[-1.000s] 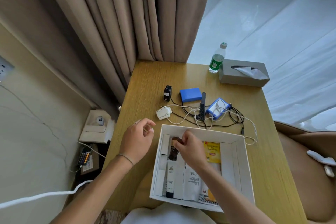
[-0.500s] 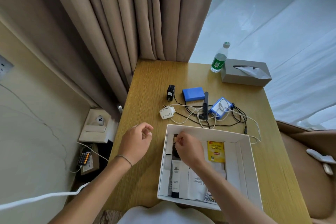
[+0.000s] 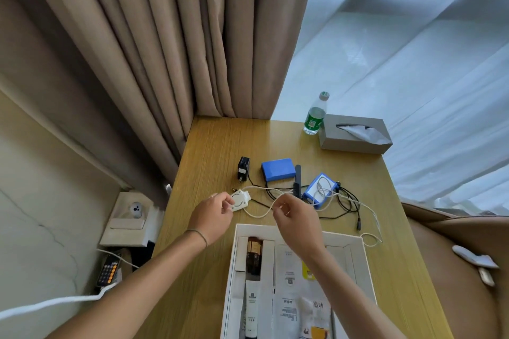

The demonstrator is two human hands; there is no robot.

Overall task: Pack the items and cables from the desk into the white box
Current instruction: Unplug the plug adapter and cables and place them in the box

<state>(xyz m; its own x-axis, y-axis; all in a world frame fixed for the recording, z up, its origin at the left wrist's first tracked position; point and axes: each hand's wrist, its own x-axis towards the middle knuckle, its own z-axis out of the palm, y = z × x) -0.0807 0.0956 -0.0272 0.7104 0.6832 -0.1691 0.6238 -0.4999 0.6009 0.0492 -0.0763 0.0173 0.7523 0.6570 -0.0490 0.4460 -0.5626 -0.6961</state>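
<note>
Beyond the box's far rim, hands: left hand [image 3: 213,213] grips the white charger [image 3: 240,200] at its near-left side; right hand [image 3: 294,217] pinches the white cable [image 3: 260,215] between thumb and fingertips, lifted just off the desk [image 3: 214,146].
Change: half a second ago the right hand was down inside the white box [image 3: 367,270] and the left hovered curled beside it holding nothing; both have now moved past the box to the charger and its cable.
White box: near edge of desk, open, holding a dark bottle [image 3: 253,254], a white tube [image 3: 252,308], paper sachets and a yellow packet [image 3: 308,272].
Still on desk: black adapter [image 3: 243,168], blue pack [image 3: 278,169], black comb [image 3: 297,181], second blue pack [image 3: 321,190] with cable looped on it, black cables [image 3: 348,201] tangled with the white one.
In the way: the white cable runs under and through the black cables and off toward the right edge.
Far corner: water bottle [image 3: 315,115] touching the tissue box [image 3: 355,133].
Edges: curtain [image 3: 165,49] at the back left; bare wood open on the left half and beyond the adapter.
</note>
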